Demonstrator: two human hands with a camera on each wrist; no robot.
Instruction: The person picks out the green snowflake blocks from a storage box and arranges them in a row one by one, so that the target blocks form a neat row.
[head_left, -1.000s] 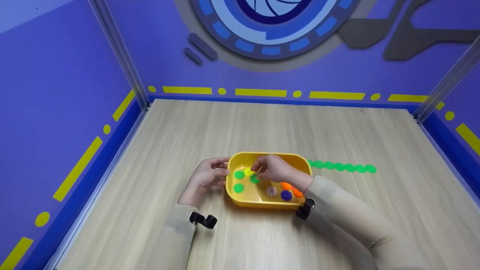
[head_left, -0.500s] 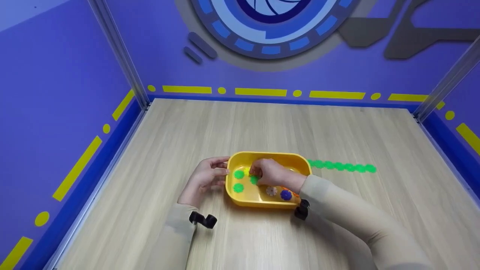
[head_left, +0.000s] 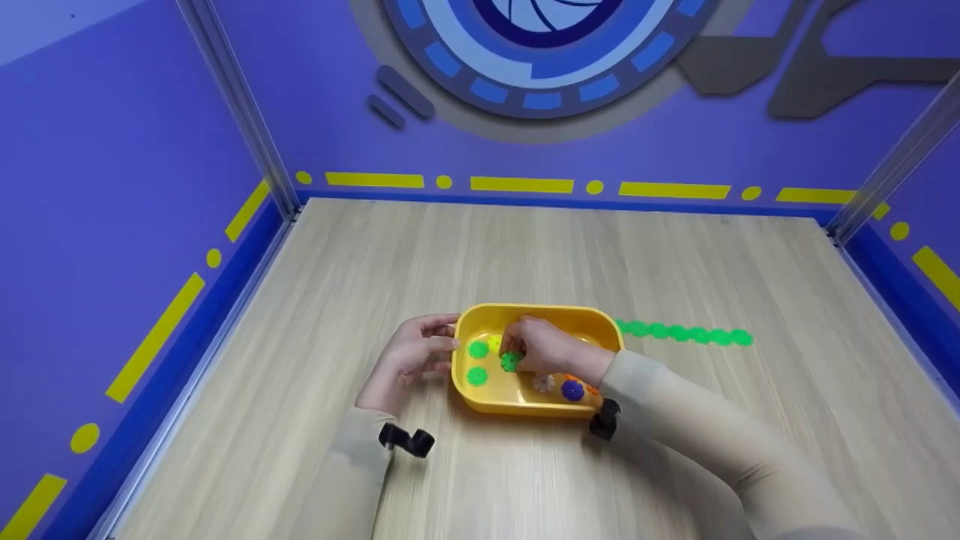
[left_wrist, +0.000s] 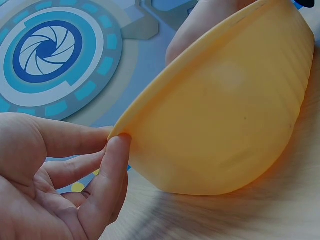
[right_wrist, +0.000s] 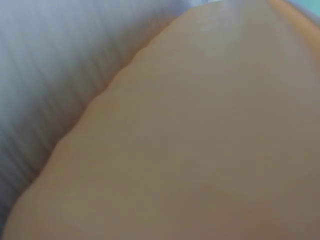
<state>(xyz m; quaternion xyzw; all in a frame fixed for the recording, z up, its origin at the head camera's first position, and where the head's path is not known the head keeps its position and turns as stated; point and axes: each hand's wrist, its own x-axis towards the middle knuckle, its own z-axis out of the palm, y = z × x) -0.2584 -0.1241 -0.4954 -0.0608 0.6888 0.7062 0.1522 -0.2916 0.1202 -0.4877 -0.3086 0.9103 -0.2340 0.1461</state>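
A yellow basin (head_left: 510, 409) stands on the table; in the left wrist view its smooth outer wall (left_wrist: 215, 110) fills much of the picture. My left hand (head_left: 409, 351) pinches the basin's left rim between thumb and finger. Inside the basin, my right hand (head_left: 546, 346) pinches a green notched disc (head_left: 510, 363), its fingertips partly hidden. To the left lie two more green discs, one farther back (head_left: 478, 349) and one nearer (head_left: 476, 376), with a yellow disc (head_left: 495, 343) beside them. Only the basin's outer wall (right_wrist: 175, 130) shows up close in the right wrist view.
A row of joined green discs (head_left: 679, 334) runs along the table (head_left: 420, 255) from behind the basin's right side. A pinkish disc (head_left: 544, 382), a purple disc (head_left: 573, 390) and partly covered orange pieces (head_left: 593, 390) lie under my right wrist. Blue-purple walls enclose the table.
My right hand has dipped slightly into the basin and taken hold of the green disc, which is now tipped up at its fingertips. My left hand has stayed at the rim.
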